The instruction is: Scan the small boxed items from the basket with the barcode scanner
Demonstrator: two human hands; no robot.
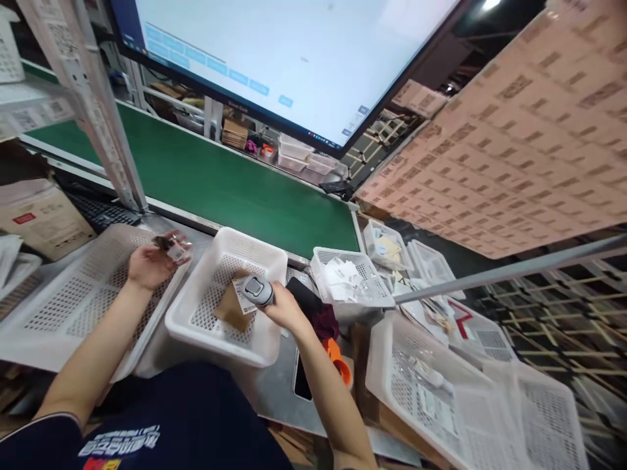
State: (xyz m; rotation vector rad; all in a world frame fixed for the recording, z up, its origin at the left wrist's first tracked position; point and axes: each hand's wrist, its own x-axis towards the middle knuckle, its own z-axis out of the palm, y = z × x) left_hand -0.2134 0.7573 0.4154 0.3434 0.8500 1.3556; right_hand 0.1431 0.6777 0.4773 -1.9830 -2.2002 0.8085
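My right hand [284, 307] is wrapped round a grey handheld barcode scanner [258, 291], held above a white perforated basket [223, 333]. Inside that basket lies a brown envelope [232, 310] with a white printed label [245, 300], partly covered by the scanner. Over the far edge of the left white basket [53, 326], my left hand [151, 264] holds a small clear plastic packet [176, 249] with something dark in it and a white label on it. What the dark item is, I cannot make out.
A large monitor [274, 59] hangs over a green conveyor belt [235, 183]. On the right stand several white baskets [392, 385], one with paper slips [343, 277]. A phone [302, 378] and an orange tape dispenser [337, 359] lie by my right arm. A keyboard [102, 212] is at left.
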